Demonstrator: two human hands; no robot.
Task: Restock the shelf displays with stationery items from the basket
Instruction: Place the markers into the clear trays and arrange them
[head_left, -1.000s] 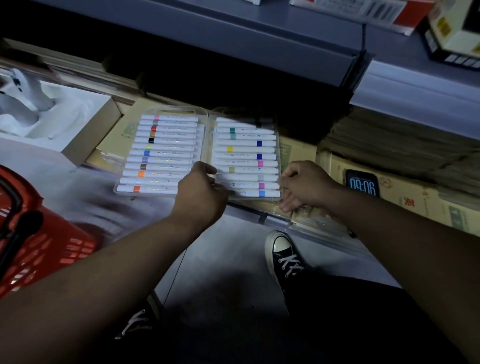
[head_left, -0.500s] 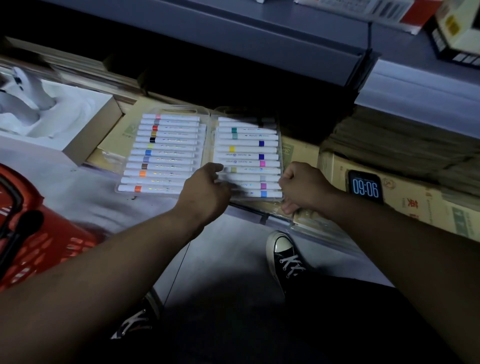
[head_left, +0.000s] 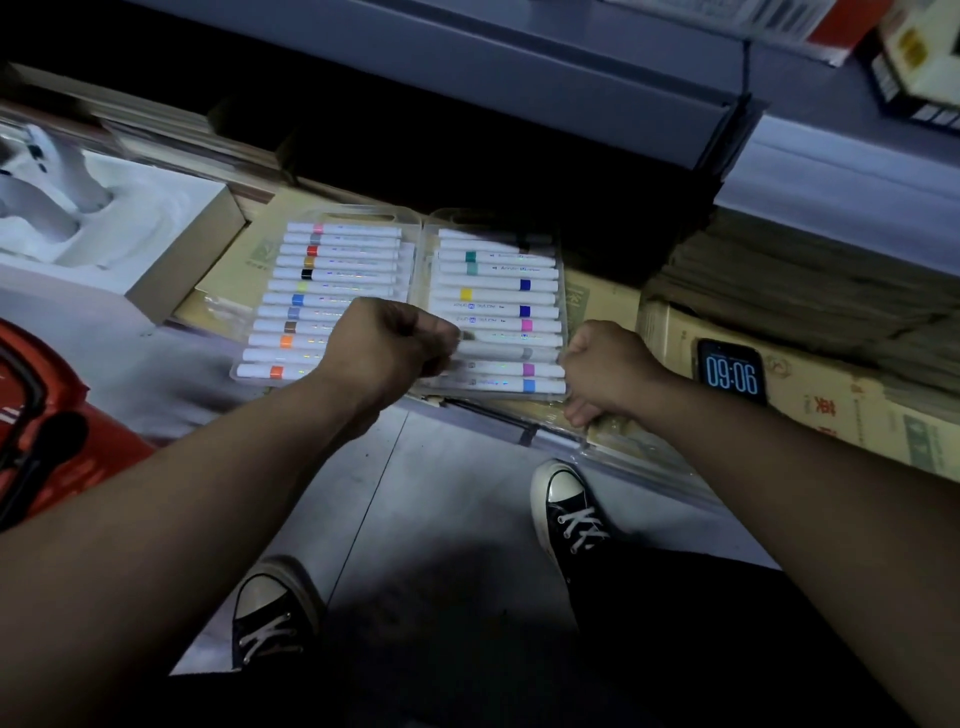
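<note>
On the cardboard-lined bottom shelf, near a red plastic basket whose contents go unseen, the first marker case, flat, clear and rigid, lies placed while the second marker case, touching it, seems nearly settled, the fingers of the left hand and right hand curled tight on its opposite edges.

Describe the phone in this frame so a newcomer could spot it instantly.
Below the grey shelf, find the clear marker case that the right hand grips at its corner. Just right of that wrist, a cardboard box carries the phone, lying flat. It is the only dark slab with a lit screen, showing large digits 09:06.
</note>
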